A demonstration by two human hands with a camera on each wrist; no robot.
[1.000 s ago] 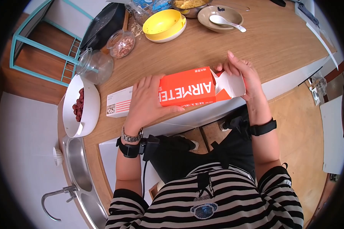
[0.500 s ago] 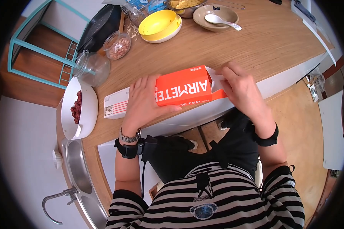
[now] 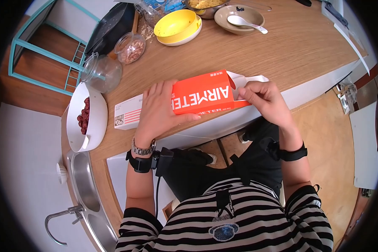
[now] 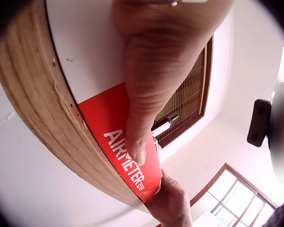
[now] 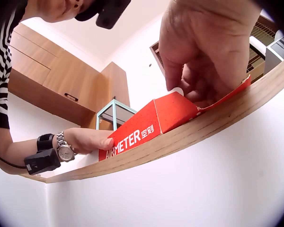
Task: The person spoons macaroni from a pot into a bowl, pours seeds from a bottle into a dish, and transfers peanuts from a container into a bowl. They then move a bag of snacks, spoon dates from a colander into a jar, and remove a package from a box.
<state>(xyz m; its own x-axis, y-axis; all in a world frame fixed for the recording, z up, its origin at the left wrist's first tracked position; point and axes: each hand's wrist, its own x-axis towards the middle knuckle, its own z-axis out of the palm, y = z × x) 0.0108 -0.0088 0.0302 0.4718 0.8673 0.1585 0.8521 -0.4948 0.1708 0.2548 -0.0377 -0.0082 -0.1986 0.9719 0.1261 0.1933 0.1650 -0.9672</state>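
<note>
A long red and white carton box (image 3: 201,93) marked AIRMETER lies along the counter's near edge, its right end open with loose flaps (image 3: 256,78). My left hand (image 3: 160,105) grips it across the middle, fingers over the top and thumb on the near side. In the left wrist view the thumb (image 4: 142,113) lies along the red panel. At the open end my right hand (image 3: 266,98) has curled fingers, pinching a small white flap (image 5: 178,91) of the box. The inside of the box is mostly hidden by this hand.
To the left stand a white bowl (image 3: 97,122) of dark red dried fruit, a glass jar (image 3: 107,73) and a clear tub of nuts (image 3: 131,50). Farther back are yellow bowls (image 3: 176,27) and a brown bowl (image 3: 224,21) with a white spoon (image 3: 243,23). A sink (image 3: 86,176) lies at left.
My right hand has turned from an open palm beside the white end flap to curled fingers at the box's opening. My left hand keeps its hold on the box.
</note>
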